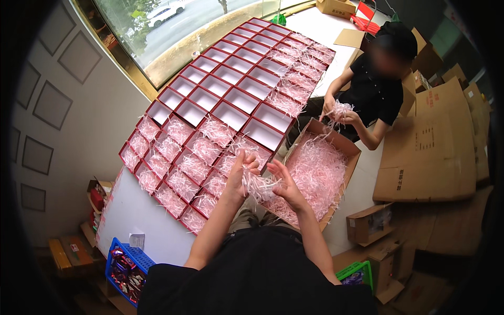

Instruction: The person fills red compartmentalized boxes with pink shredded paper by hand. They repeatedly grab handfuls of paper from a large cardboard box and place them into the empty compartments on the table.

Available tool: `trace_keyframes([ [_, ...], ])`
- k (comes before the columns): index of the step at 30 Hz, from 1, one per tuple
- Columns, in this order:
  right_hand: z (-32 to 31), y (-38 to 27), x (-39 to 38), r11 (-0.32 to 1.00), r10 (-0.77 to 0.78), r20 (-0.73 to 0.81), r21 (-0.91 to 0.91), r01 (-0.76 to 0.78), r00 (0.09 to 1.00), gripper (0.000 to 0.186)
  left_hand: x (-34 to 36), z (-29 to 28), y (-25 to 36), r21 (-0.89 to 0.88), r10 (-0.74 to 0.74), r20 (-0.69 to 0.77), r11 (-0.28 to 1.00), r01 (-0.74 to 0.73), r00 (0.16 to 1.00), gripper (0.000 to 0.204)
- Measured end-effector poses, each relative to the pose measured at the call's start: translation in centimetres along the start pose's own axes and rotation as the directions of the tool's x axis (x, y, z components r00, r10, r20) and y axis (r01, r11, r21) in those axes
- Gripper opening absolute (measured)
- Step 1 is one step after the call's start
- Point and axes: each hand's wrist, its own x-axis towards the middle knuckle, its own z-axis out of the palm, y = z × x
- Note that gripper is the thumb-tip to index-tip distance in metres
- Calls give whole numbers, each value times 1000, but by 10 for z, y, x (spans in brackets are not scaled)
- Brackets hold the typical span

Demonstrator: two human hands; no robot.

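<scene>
A loose clump of pale pink shredded paper [258, 190] hangs between my two hands, with strands trailing down. My left hand [241, 172] is closed on its left side, fingers curled. On the other side my right hand [286, 185] grips it with bent, slightly parted fingers. Both hands are above the near right corner of a large grid of red-rimmed boxes [215, 83]. Pink shreds fill the near boxes [181, 184] and some at the far right; those in the middle show bare white bottoms. Beside my right hand stands a cardboard carton [344, 195] heaped with the same shreds.
Across the carton, a person in black [379, 84] holds shreds in both hands. A blue basket [137, 255] of wrapped items is at lower left, a green basket [367, 270] at lower right. Large cardboard boxes [428, 147] crowd the right side. A window [168, 31] borders the far left.
</scene>
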Motion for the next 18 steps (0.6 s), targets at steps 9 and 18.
trace_keyframes([
  [9, 40, 9, 16, 922, 371, 179, 46, -384, 911, 18, -6, 3, 3, 873, 418, 164, 359, -329, 893, 42],
  [18, 34, 22, 37, 891, 414, 130, 147, -430, 901, 25, 50, -10, 164, 979, 903, -26, 110, -173, 428, 44],
])
